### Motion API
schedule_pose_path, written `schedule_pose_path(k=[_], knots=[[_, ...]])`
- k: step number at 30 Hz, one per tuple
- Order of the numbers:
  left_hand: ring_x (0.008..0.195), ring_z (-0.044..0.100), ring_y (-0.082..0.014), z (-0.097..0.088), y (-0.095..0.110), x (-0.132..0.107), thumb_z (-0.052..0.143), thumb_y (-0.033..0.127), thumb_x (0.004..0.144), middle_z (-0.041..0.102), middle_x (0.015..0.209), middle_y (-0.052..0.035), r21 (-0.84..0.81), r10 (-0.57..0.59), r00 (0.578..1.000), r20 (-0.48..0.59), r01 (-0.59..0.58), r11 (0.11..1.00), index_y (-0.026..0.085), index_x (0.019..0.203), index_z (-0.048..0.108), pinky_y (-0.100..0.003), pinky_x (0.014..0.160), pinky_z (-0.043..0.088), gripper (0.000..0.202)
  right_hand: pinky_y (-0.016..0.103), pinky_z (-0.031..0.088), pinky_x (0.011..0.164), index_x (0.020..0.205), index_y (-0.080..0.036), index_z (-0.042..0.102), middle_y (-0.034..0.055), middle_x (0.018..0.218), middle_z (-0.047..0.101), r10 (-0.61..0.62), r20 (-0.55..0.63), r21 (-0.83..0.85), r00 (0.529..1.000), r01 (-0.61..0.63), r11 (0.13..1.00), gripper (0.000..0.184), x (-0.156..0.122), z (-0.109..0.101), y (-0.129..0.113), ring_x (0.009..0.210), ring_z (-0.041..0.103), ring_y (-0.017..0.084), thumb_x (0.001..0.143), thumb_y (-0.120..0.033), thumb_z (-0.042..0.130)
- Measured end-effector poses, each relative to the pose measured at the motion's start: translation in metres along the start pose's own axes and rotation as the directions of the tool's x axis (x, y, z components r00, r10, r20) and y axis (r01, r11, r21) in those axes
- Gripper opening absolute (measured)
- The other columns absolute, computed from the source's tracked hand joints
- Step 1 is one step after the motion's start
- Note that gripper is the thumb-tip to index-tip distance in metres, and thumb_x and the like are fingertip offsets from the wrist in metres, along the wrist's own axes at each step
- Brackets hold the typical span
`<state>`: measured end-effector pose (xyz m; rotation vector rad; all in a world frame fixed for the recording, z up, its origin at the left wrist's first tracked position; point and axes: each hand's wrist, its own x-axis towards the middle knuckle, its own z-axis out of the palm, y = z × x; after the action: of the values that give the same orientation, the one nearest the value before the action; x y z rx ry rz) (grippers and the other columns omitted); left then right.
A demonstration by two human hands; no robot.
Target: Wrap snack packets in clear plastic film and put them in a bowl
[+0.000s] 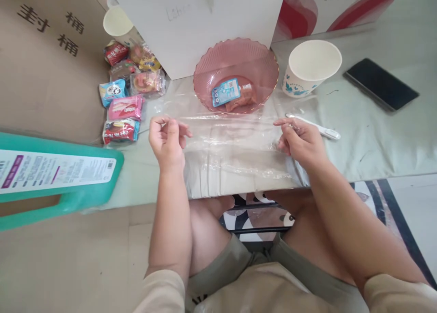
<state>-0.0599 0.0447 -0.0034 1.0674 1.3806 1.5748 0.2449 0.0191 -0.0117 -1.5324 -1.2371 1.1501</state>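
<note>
A thin sheet of clear plastic film (pixel 232 144) stretches between my two hands, over the front of the table. My left hand (pixel 168 138) is at its left side, thumb pressed against curled fingers on the film's edge. On the opposite side, my right hand (pixel 302 140) pinches the film between thumb and fingers, the index finger pointing left. Just beyond the film stands a pink ribbed bowl (pixel 235 53) with a scalloped gold rim. In it lie a blue packet (pixel 226 92) and a reddish-brown packet (pixel 244 98). A white-handled tool (pixel 324 130) rests beside my right hand.
Several wrapped snacks (pixel 125 107) lie left, near a paper cup (pixel 118 22) and a cardboard box (pixel 51 67). A green jug (pixel 116 167) juts in at the left. Behind the bowl stands a white box (pixel 205 26). Another paper cup (pixel 314 63) and a phone (pixel 380 83) are right.
</note>
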Motion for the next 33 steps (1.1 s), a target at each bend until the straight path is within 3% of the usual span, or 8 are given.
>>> schedule_pose_path(k=[2,6,12,18,21,24,29,33], knots=[[0.071,0.073,-0.0151,-0.005,-0.005,0.002,0.076,0.07,0.074,0.076,0.078,-0.003,-0.029,-0.077,0.987,0.139,0.081,0.996,0.024,0.093,0.065,-0.023,0.053,0.045,0.051,0.027,0.03,0.039,0.097,-0.022,0.07,-0.0045,0.052,0.059,0.009,0.0,0.017,1.0,-0.009,1.0,0.038,0.0,0.0,0.0,0.035,0.042,0.01,0.09,-0.059,0.066],[0.087,0.077,-0.0205,-0.006,-0.008,0.0,0.087,0.064,0.063,0.081,0.094,-0.011,0.077,-0.259,0.859,0.442,0.252,0.965,0.018,0.086,0.074,-0.027,0.074,0.059,0.053,0.027,0.025,0.036,0.094,-0.023,0.068,-0.0046,0.052,0.056,0.046,-0.001,0.077,0.999,-0.046,0.996,0.04,0.003,0.001,-0.002,0.033,0.039,0.009,0.088,-0.063,0.066],[0.036,0.056,-0.01,-0.001,0.002,-0.002,0.087,0.063,0.062,0.073,0.062,-0.0026,0.123,-0.395,0.862,0.318,0.376,0.919,0.018,0.076,0.068,-0.019,0.033,0.035,0.051,0.026,0.021,0.036,0.088,-0.023,0.066,-0.0058,0.051,0.051,0.088,-0.017,0.193,0.996,-0.083,0.978,0.039,0.003,-0.001,-0.002,0.035,0.036,0.008,0.084,-0.062,0.072],[0.056,0.07,-0.0167,-0.02,0.022,-0.006,0.097,0.034,0.055,0.072,0.06,0.0,0.143,-0.364,0.828,0.426,0.336,0.931,0.017,0.116,0.068,-0.02,0.047,0.048,0.069,0.027,0.03,0.039,0.109,-0.027,0.065,-0.0096,0.05,0.045,0.032,-0.201,0.308,0.979,0.032,0.951,0.04,-0.002,-0.006,-0.006,0.037,0.039,0.01,0.081,-0.053,0.076],[0.059,0.071,-0.0152,-0.026,0.029,-0.011,0.095,0.028,0.061,0.073,0.063,0.0044,0.063,-0.24,0.912,0.333,0.232,0.971,0.023,0.133,0.058,-0.022,0.056,0.054,0.081,0.026,0.036,0.042,0.13,-0.035,0.053,-0.0104,0.056,0.047,-0.039,-0.347,0.341,0.937,0.165,0.926,0.056,-0.004,-0.008,-0.007,0.045,0.048,0.012,0.08,-0.048,0.077],[0.068,0.074,-0.0149,-0.028,0.032,-0.013,0.092,0.028,0.068,0.077,0.074,0.0066,0.013,-0.012,0.968,0.249,0.01,1.0,0.032,0.142,0.049,-0.025,0.066,0.06,0.086,0.024,0.039,0.046,0.124,-0.038,0.058,-0.0073,0.065,0.054,-0.194,-0.352,0.284,0.916,0.302,0.91,0.04,-0.005,-0.015,-0.005,0.051,0.052,0.011,0.088,-0.049,0.071],[0.061,0.069,-0.0115,-0.03,0.029,-0.015,0.088,0.028,0.066,0.081,0.1,-0.0019,0.251,0.133,0.928,0.348,-0.229,0.941,0.028,0.126,0.067,-0.024,0.055,0.057,0.063,0.024,0.038,0.041,0.108,-0.031,0.073,-0.001,0.097,0.073,-0.381,-0.284,0.15,0.88,0.433,0.889,0.025,-0.011,-0.026,0.001,0.046,0.045,0.006,0.084,-0.038,0.075],[0.063,0.068,-0.0107,-0.025,0.028,-0.014,0.076,0.025,0.08,0.076,0.084,-0.002,0.403,0.285,0.902,0.323,-0.404,0.821,0.022,0.097,0.081,-0.022,0.053,0.05,0.018,0.028,0.048,0.051,0.1,-0.028,0.078,-0.0004,0.09,0.073,-0.485,-0.309,-0.096,0.818,0.481,0.871,0.018,-0.015,-0.028,-0.004,0.054,0.056,0.01,0.083,-0.024,0.072]])
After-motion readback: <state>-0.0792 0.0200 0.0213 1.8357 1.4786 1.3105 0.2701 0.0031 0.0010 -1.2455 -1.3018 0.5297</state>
